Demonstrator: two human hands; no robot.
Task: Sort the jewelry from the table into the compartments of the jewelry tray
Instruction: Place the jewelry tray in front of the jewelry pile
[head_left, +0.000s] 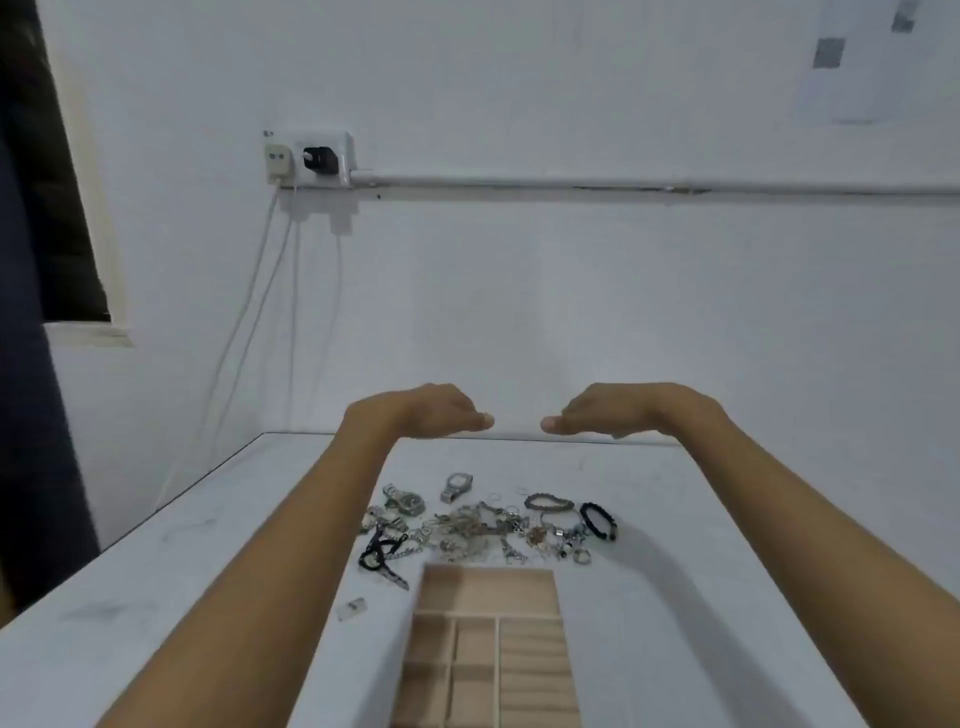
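Left hand (431, 410) and right hand (618, 410) hover empty and relaxed, palms down, thumbs pointing at each other. Below them, between the forearms, tangled jewelry (467, 530) lies on the white table (156, 597): metal watches (457, 486), thin rings (493, 498) and dark beaded bracelets (597, 522). It sits just beyond the pale wooden tray (497, 670) with rectangular compartments.

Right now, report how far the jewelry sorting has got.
Done: nothing; the jewelry tray shows only empty compartments. In hand: nothing; left hand and right hand hover open above the table. Left: the whole jewelry pile, watches and bracelets included.
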